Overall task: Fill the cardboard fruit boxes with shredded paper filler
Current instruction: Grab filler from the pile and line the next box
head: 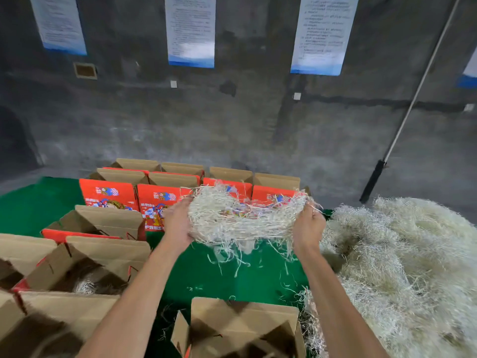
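A dark grey wall (232,120) stands at the back with paper sheets (191,29) stuck on it; in front is a green table (227,275) with lots of boxes on it. The left hand (178,223) and the right hand (308,228) each grip one end of a bunch of shredded paper (242,218); the fingers are curled round the strands, and the bunch hangs in the air above the green table, between the red boxes (154,202) at the back and the open box (242,329) close by. The bunch is stretched out long from side to side, left to right, and loose bits dangle down from its middle. A big pile of shredded paper (402,267) lies on the right, just beside the open box. I think the step now is to fluff the bunch and drop it into a box; to do it well, bring both hands together over the open box, keep the flaps out of the way, lower the bunch right inside before letting go, then press it flat so no strands hang over the edge. One box on the left (87,275) seems to have some paper in it already.
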Demonstrator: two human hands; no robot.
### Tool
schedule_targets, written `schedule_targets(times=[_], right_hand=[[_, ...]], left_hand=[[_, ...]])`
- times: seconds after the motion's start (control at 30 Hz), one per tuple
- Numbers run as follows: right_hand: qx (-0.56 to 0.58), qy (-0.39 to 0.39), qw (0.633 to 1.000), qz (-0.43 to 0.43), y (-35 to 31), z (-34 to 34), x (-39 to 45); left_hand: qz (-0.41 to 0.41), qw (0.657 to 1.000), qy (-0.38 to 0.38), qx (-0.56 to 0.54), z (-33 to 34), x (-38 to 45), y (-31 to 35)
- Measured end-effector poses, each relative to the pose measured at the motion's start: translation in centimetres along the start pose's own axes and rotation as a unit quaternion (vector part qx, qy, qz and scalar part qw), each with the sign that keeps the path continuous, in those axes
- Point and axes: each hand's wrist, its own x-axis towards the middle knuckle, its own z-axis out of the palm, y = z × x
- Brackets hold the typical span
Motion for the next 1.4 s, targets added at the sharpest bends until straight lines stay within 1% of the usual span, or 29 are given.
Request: schedule_targets(times=[0.07, 0.17, 0.23, 0.27, 0.33, 0.4, 0.43, 0.5, 0.53, 0.57, 0.6, 0.67, 0.73, 0.77, 0.83, 0.9, 0.97, 1.03, 1.13, 1.2, 1.23, 1.27, 1.33, 1.37, 1.4], right_hand=[[0.007, -0.06, 0.998, 0.018, 0.3, 1.3, -1.2], [0.001, -0.16, 0.986, 0.042, 0.9, 3.7, -4.0], [-0.024, -0.21, 0.974, 0.087, 1.2, 4.6, -5.1], [-0.05, -0.216, 0.971, 0.092, 1.5, 4.8, -5.4], [-0.075, -0.198, 0.977, 0.037, 2.5, 4.9, -5.9], [-0.086, -0.173, 0.981, -0.007, 3.2, 5.0, -6.4], [-0.112, -0.157, 0.981, -0.019, 3.5, 5.2, -6.9], [-0.195, -0.128, 0.971, -0.044, 4.1, 5.7, -8.1], [-0.21, -0.12, 0.969, -0.058, 4.3, 5.8, -8.7], [-0.198, -0.112, 0.971, -0.068, 4.4, 5.8, -9.1], [-0.165, -0.104, 0.979, -0.057, 4.3, 5.4, -9.1], [-0.105, -0.08, 0.991, 0.019, 4.0, 3.4, -7.9], [-0.091, -0.039, 0.991, 0.085, 4.1, 0.6, -6.1], [-0.104, -0.038, 0.989, 0.101, 4.1, -0.4, -5.7], [-0.108, -0.088, 0.987, 0.081, 4.1, -0.3, -6.5], [-0.096, -0.16, 0.981, 0.053, 4.5, 1.8, -9.0], [-0.111, -0.194, 0.973, 0.058, 5.4, 3.4, -11.2], [-0.119, -0.183, 0.974, 0.056, 6.1, 3.8, -12.3], [-0.155, -0.165, 0.974, 0.027, 6.7, 3.5, -12.6], [-0.152, -0.168, 0.974, 0.025, 7.1, 3.5, -12.8], [-0.155, -0.163, 0.974, 0.037, 7.1, 3.2, -12.6], [-0.157, -0.148, 0.975, 0.05, 6.9, 2.6, -12.3], [-0.15, -0.091, 0.982, 0.076, 6.2, 0.5, -11.0], [-0.149, -0.07, 0.983, 0.085, 5.9, -0.6, -10.3], [-0.144, -0.061, 0.984, 0.086, 5.7, -1.5, -9.9]], left_hand=[[0.01, 0.995, -0.03, 0.095, 1.0, -1.0, -1.1], [0.046, 0.972, -0.143, 0.181, 3.4, -2.8, -3.8], [0.044, 0.971, -0.162, 0.171, 4.1, -3.5, -4.5], [0.038, 0.972, -0.164, 0.163, 4.3, -3.7, -4.6], [0.032, 0.977, -0.167, 0.125, 4.5, -4.3, -4.8], [0.014, 0.985, -0.161, 0.06, 4.6, -4.9, -5.3], [0.027, 0.987, -0.15, 0.058, 4.5, -5.0, -5.9], [0.073, 0.984, -0.126, 0.1, 4.3, -5.7, -7.3], [0.093, 0.983, -0.123, 0.1, 4.2, -6.1, -8.1], [0.097, 0.985, -0.117, 0.085, 3.8, -6.4, -8.4], [0.076, 0.991, -0.091, 0.066, 3.1, -6.1, -8.1], [-0.001, 1.0, -0.026, 0.017, 0.3, -4.1, -6.5], [-0.072, 0.992, -0.015, -0.102, -3.2, -1.7, -4.8], [-0.093, 0.987, -0.016, -0.13, -4.4, -1.1, -4.4], [-0.092, 0.988, -0.035, -0.117, -4.1, -1.8, -5.2], [-0.072, 0.995, -0.057, -0.023, -1.7, -4.1, -7.0], [-0.057, 0.993, -0.076, 0.073, 0.2, -5.9, -8.3], [-0.038, 0.99, -0.085, 0.11, 0.5, -6.6, -9.2], [-0.025, 0.99, -0.104, 0.096, 0.1, -7.4, -10.4], [0.002, 0.987, -0.108, 0.119, 0.3, -8.1, -11.4], [0.002, 0.988, -0.091, 0.122, 0.2, -8.3, -11.5], [-0.015, 0.993, -0.054, 0.105, -0.1, -8.1, -11.2], [-0.062, 0.996, 0.041, 0.051, -1.7, -6.5, -10.6], [-0.071, 0.994, 0.077, 0.034, -2.6, -5.7, -10.2], [-0.071, 0.992, 0.096, 0.03, -3.3, -5.2, -10.0]])
